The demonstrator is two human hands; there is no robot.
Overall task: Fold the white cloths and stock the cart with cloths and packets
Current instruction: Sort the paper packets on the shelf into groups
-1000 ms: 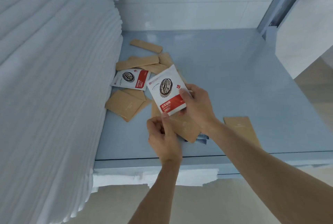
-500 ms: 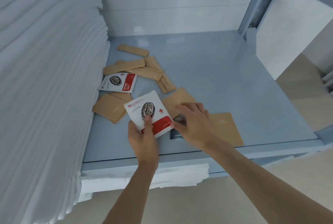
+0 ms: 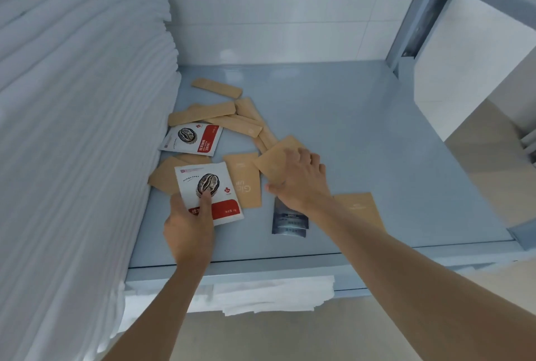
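Fingers (image 3: 206, 201) of the left hand (image 3: 188, 227) are curled on a white-and-red coffee packet (image 3: 207, 190), thumb pressed on its printed bean, the packet held just above the grey-blue cart shelf (image 3: 362, 140) at about 8 o'clock of the shelf's middle. The right hand (image 3: 298, 182) lies palm down near the shelf's middle, its fingers bent over a tan packet (image 3: 275, 161) and gripping its edge. Just at 9 o'clock of that hand, touching the coffee packet's right edge, lies a tan sachet with pale lettering (image 3: 246, 182). At 6 o'clock of the right hand a dark blue-grey packet (image 3: 290, 222) lies flat on the shelf, partly under the wrist, and at 4 o'clock another tan packet (image 3: 359, 209) sits beside the forearm.

A second coffee packet (image 3: 193, 138) lies flat at 10 o'clock, touching the tall stack of folded white cloths (image 3: 72, 128) that fills the shelf's left side. Between the two coffee packets more tan sachets (image 3: 165, 176) peep out. Towards 11 o'clock a loose heap of narrow tan stick packets (image 3: 220, 116) overlaps, one stick (image 3: 217, 87) lying apart at 12 o'clock. Below the shelf's front lip, folded white cloths (image 3: 269, 294) jut from the lower level.
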